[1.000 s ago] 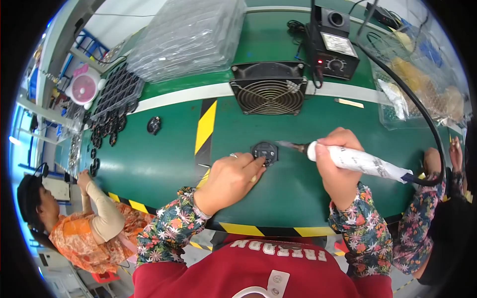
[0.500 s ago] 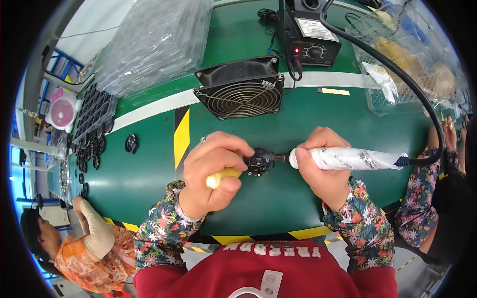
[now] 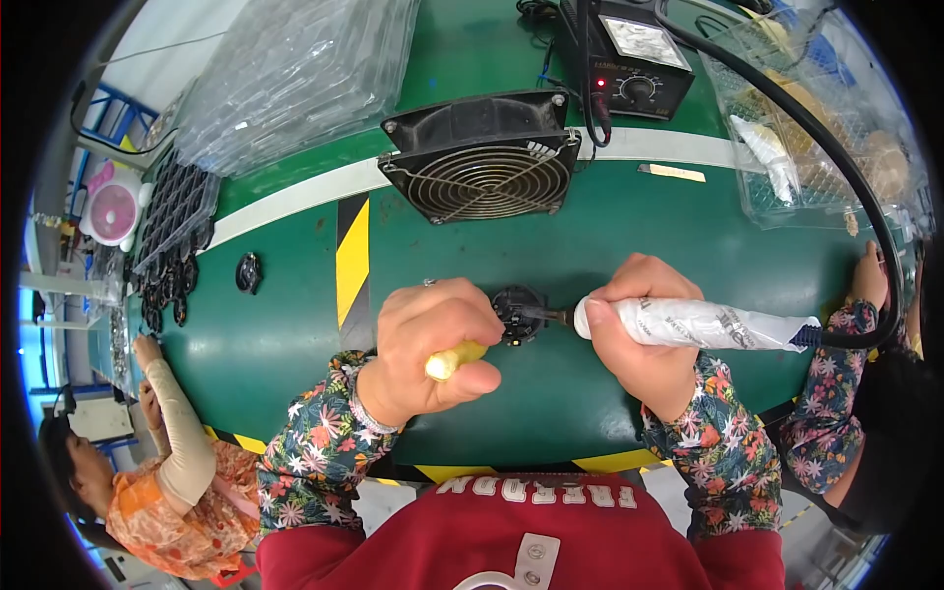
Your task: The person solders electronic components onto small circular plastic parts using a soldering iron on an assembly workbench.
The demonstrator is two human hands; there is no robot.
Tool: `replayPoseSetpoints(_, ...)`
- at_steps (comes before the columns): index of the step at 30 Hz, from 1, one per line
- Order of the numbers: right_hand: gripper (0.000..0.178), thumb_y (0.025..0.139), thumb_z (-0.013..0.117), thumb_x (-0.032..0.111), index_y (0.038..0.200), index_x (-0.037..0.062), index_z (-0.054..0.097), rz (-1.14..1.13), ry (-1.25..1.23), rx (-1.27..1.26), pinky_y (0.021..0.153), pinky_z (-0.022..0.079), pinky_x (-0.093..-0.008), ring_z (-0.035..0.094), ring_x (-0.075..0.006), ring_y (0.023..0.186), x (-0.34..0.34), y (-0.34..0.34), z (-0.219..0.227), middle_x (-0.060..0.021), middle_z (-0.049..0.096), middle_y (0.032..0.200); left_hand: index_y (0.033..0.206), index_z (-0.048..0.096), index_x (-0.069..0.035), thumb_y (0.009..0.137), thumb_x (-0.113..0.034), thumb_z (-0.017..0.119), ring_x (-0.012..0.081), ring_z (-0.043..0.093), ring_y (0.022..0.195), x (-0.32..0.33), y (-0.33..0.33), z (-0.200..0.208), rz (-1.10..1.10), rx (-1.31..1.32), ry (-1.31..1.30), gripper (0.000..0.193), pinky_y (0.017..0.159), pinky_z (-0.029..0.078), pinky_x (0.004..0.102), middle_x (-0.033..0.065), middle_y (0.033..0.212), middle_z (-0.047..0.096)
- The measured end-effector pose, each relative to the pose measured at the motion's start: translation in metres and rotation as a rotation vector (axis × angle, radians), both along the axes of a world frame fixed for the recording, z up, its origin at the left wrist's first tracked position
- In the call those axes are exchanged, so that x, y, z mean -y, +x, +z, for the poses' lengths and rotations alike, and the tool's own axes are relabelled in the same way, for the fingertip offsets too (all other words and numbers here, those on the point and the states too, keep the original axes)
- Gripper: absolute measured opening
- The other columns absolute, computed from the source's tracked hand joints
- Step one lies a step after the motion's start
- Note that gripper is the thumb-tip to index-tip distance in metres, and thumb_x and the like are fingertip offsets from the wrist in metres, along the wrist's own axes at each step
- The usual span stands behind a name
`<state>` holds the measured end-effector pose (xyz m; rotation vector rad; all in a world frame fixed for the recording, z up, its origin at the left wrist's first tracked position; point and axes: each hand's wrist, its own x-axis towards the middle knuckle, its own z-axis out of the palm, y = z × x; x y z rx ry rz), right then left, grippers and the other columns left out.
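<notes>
My right hand (image 3: 644, 334) grips a soldering iron (image 3: 708, 321) by its handle, which is wrapped in white printed paper. Its tip points left and meets, or nearly meets, a small round black part (image 3: 518, 313) lying on the green bench. At the left edge of that part is my left hand (image 3: 438, 344), fingers curled round a yellow tool (image 3: 455, 360) with a pale rounded end. The tool's far end is hidden behind the fingers, so its kind does not show. Whether the left fingertips touch the black part, I cannot tell.
A black fan (image 3: 482, 162) stands beyond my hands, with a black soldering station (image 3: 634, 74) behind it. Clear plastic trays (image 3: 295, 79) are stacked far left. More black parts (image 3: 169, 287) lie left, one (image 3: 249, 273) apart. The thick iron cable (image 3: 836, 162) arches right. People sit on both sides.
My left hand has shifted slightly right and turned a little, still holding the yellow tool. The iron stays at the black part. The whole view has tilted slightly.
</notes>
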<state>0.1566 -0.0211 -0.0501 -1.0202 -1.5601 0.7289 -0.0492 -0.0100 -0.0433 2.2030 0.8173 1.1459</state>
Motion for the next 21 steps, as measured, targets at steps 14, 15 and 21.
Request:
replayPoseSetpoints(14,0.015,0.067,0.068,0.003,0.064,0.0051,0.053,-0.01,0.006,0.019,0.047,0.04,-0.0272,0.052,-0.0167,0.051,-0.0008,-0.0028,-0.004,-0.0039,0.053,0.06,0.065,0.05,-0.005,0.088,-0.045,0.042,0.0209,0.053,0.051,-0.0005,0.0025,-0.0032,-0.035,0.019,-0.011,0.047,0.047,0.042,0.029,0.009,0.062,0.056)
replayPoseSetpoints(15,0.015,0.067,0.068,0.003,0.064,0.0051,0.053,-0.009,0.005,0.019,0.047,0.04,-0.0272,0.052,-0.0167,0.051,-0.0008,-0.003,-0.004,-0.0039,0.053,0.06,0.065,0.05,-0.005,0.088,-0.044,0.042,0.0208,0.053,0.051,-0.0005,0.0027,-0.0028,-0.035,0.024,-0.02,0.046,0.047,0.042,0.0291,0.0091,0.062,0.056)
replayPoseSetpoints(21,0.015,0.067,0.068,0.003,0.064,0.0049,0.054,-0.002,-0.005,0.009,0.048,0.04,-0.027,0.052,-0.0166,0.051,-0.001,-0.0039,-0.0047,-0.0039,0.053,0.06,0.065,0.05,-0.004,0.088,-0.04,0.042,0.0207,0.053,0.051,-0.0015,0.0023,-0.0029,-0.037,0.047,-0.027,0.044,0.047,0.042,0.0291,0.0094,0.061,0.056)
